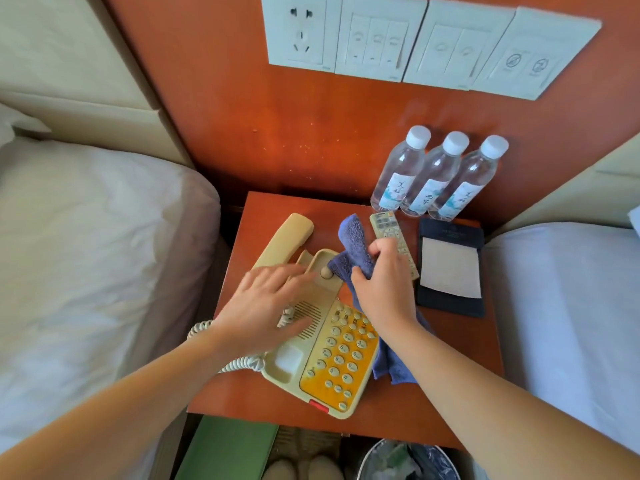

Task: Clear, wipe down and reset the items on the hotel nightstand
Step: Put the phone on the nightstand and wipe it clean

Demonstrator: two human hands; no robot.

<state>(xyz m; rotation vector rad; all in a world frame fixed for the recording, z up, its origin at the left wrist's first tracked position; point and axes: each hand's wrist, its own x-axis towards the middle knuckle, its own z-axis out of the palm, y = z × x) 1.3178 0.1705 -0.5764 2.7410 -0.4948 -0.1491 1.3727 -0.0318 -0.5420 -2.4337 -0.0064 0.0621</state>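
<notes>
1. Nearest to me, my left forearm (121, 403) and right forearm (502, 403) reach in from the bottom corners over the nightstand (277, 396).
2. My right hand (381, 282) is curled tight round a blue cloth (353, 237), above the top right corner of the phone (332, 358).
3. One end of the cloth stands up past my knuckles towards the remote (388, 226). A fold touches the small round knob in the phone's cradle. The rest hangs under my wrist onto the wood, just beside the orange keypad.
4. My left hand (266, 306) lies flat on the phone's speaker grille, fingers straight and holding nothing.
5. The handset (284, 240) lies tilted at the phone's far left, its near end hidden under my left hand. The coiled cord (239, 363) loops out below that wrist.
6. Three water bottles (436, 174) stand upright, touching in a row against the back panel. A dark notepad folder (450, 268) lies just right of the remote.
7. A waste bin (398, 459) shows below the front edge.
</notes>
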